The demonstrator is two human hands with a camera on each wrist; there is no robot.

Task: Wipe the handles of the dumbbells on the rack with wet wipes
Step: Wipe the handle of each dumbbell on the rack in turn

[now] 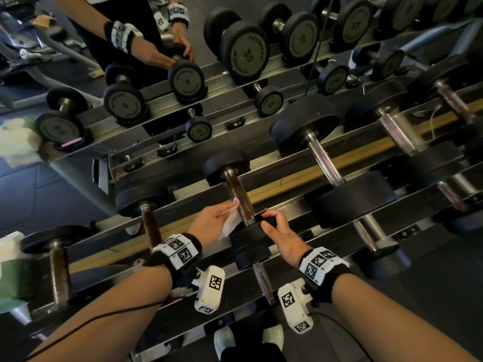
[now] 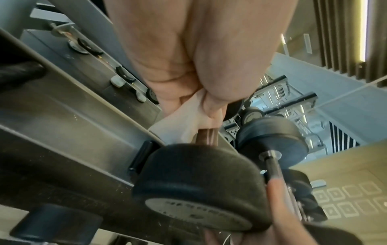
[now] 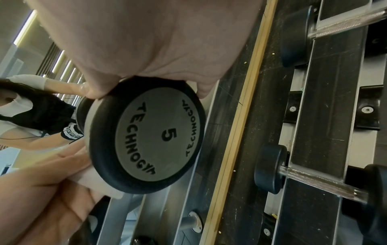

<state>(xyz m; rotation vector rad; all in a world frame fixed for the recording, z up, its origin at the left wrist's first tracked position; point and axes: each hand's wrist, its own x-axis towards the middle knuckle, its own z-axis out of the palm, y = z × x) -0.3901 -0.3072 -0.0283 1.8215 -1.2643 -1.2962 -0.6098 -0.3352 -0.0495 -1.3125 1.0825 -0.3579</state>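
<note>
Both forearms reach toward 12 o'clock. Left hand [image 1: 211,218] pinches a wipe [image 1: 231,220], fingers toward 2 o'clock. Right hand [image 1: 283,235], fingers curled, grips a dumbbell [image 1: 251,233].

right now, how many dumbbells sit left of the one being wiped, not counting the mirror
2: the nearer dumbbell right beside it, and the far dumbbell by the picture's left edge. More may lie beyond the frame.

I stand in a gym: rows of round black dumbbells [image 1: 329,158] rest on a tiered steel rack [image 1: 287,176], doubled in a wall mirror [image 1: 183,30] behind it.
</note>
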